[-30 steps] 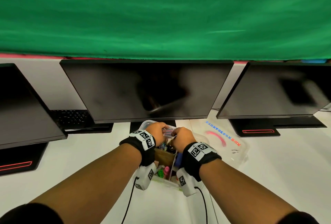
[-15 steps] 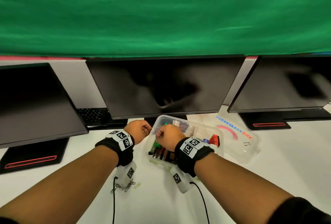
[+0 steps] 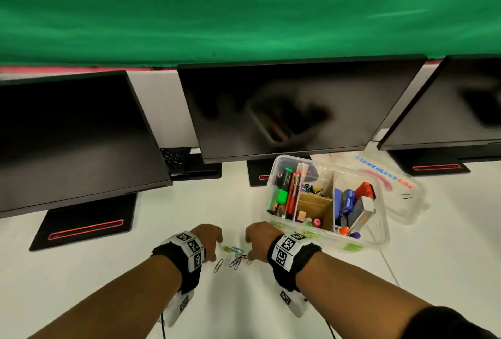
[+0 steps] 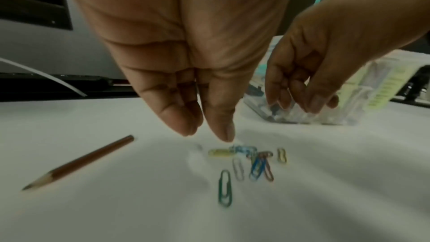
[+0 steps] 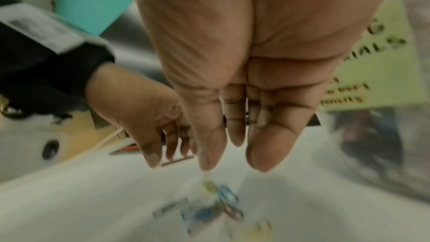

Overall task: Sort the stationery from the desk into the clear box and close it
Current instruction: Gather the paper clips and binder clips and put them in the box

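Several coloured paper clips (image 3: 233, 256) lie loose on the white desk between my two hands. My left hand (image 3: 214, 241) hangs just left of them, its fingers (image 4: 186, 126) straight and pointing down, tips just above the yellow clip (image 4: 220, 152) and holding nothing. My right hand (image 3: 252, 243) hovers at their right, fingers (image 5: 260, 157) relaxed and empty over the blurred clips (image 5: 221, 203). A brown pencil (image 4: 79, 161) lies left of the clips. The clear box (image 3: 379, 241) stands open to the right, its compartments filled with pens, a highlighter and other stationery.
The box's clear lid (image 3: 401, 192) lies behind and to the right of it. Three dark monitors (image 3: 284, 111) line the back of the desk, their bases (image 3: 84, 224) resting on the white surface. A keyboard (image 3: 173, 157) sits between two of the screens.
Both hands have left the box and come down towards me over the paper clips. Their fingers, curled half a second ago, now hang straight or relaxed.
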